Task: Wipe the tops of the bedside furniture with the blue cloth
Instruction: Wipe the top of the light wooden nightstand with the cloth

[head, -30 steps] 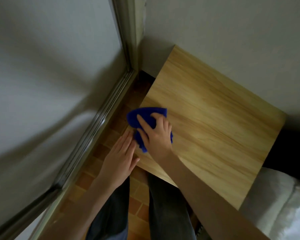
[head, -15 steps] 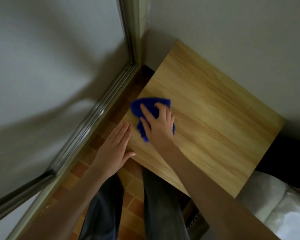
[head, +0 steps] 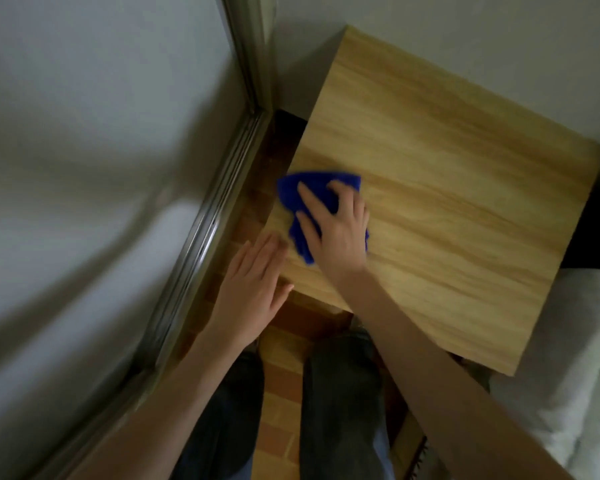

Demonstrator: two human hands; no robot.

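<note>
A light wooden bedside table (head: 458, 188) fills the upper right of the head view. The blue cloth (head: 293, 194) lies bunched on its top near the left edge. My right hand (head: 336, 226) presses flat on the cloth, fingers spread over it. My left hand (head: 253, 289) rests flat with fingers together at the table's near left corner, holding nothing. Part of the cloth is hidden under my right palm.
A sliding door with a metal track (head: 201, 237) runs along the left. A grey wall (head: 465, 26) stands behind the table. White bedding (head: 575, 358) lies at the right. My legs (head: 336, 410) stand on the orange tiled floor (head: 278, 386) in the narrow gap.
My right hand and the cloth have slid a little farther along the table's left edge, away from me. The left hand stays at the near corner.
</note>
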